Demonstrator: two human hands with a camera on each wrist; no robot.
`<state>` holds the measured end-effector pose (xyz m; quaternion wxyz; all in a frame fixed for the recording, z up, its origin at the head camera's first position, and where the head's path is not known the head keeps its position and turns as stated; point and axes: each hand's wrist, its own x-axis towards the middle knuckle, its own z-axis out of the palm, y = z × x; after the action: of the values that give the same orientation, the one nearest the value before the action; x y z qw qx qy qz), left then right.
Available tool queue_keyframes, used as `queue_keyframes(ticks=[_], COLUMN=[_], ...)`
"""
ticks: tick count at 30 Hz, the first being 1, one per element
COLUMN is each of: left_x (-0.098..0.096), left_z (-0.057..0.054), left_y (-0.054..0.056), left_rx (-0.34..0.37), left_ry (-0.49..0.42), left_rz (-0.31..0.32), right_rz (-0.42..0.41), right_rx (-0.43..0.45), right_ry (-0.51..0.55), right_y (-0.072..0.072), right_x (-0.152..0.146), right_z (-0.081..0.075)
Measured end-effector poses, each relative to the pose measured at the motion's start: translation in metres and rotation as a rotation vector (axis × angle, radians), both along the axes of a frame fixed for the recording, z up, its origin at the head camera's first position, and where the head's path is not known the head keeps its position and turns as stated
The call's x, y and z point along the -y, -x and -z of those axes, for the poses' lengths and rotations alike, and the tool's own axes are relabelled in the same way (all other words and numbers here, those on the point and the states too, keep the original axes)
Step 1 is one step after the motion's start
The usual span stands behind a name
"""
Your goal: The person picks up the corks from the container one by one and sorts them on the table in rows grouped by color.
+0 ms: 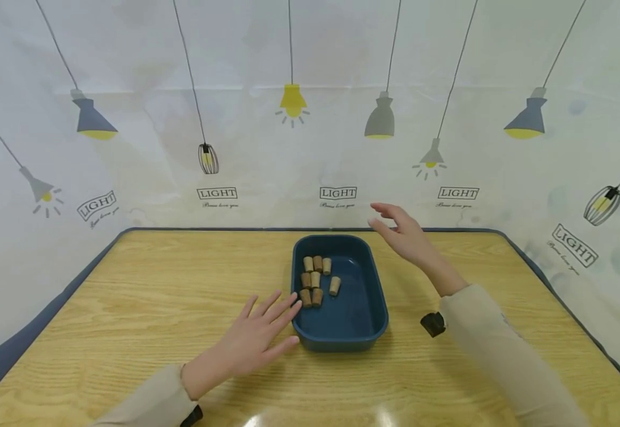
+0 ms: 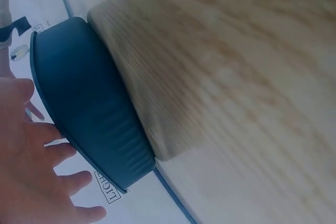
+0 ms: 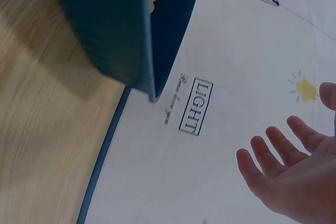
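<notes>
- Left sleeve, beige: nearest the camera, at the lower edge of my head view.
- Right sleeve, beige: enters from the lower right, over my bench.
- Blue tray, one: rests upright on the bench, long sides running away from me.
- Corks, eight, tapered: all inside the tray; seven grouped along its left side, one just right of them.
- Handling, my judgement: spread fingers steady the left wall best; a light, flat touch should avoid tipping the tray. Corks look light and likely to roll, so small, gentle movements suit, and the grouped ones are best left undisturbed.
- Left hand: wide, fingers spread at the left rim, grasping nothing; exact contact I cannot tell.
- Right hand: fingers loosely extended, thumb apart, holding nothing; raised beyond the far right corner, apart from the tray.
</notes>
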<state>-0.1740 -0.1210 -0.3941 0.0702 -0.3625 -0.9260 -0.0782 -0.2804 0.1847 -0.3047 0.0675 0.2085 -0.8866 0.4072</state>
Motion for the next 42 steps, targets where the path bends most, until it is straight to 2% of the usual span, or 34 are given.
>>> queue_keyframes(ticks=[8, 14, 17, 20, 25, 32, 42], left_x=[-0.005, -0.009, -0.010, -0.011, -0.012, -0.012, -0.012], left_z=[0.003, 0.005, 0.005, 0.005, 0.005, 0.003, 0.004], left_y=[0.000, 0.001, 0.002, 0.002, 0.002, 0.003, 0.003], left_rx=[-0.037, -0.070, -0.079, -0.084, -0.093, -0.114, -0.107], left_ry=[-0.037, -0.054, -0.050, -0.045, -0.042, -0.055, -0.061], left_rz=[-0.038, -0.069, -0.090, -0.110, -0.119, -0.107, -0.102], right_rz=[-0.021, -0.044, -0.035, -0.021, 0.001, 0.018, 0.074], right_rx=[0.078, 0.087, 0.091, 0.134, 0.234, 0.361, 0.420], right_ry=[0.035, 0.029, 0.029, 0.058, 0.078, 0.052, -0.023], right_y=[0.006, 0.009, 0.012, 0.017, 0.026, 0.036, 0.046], right_x=[0.031, 0.056, 0.068, 0.078, 0.088, 0.088, 0.084], right_z=[0.001, 0.004, 0.002, 0.004, 0.014, 0.031, 0.059])
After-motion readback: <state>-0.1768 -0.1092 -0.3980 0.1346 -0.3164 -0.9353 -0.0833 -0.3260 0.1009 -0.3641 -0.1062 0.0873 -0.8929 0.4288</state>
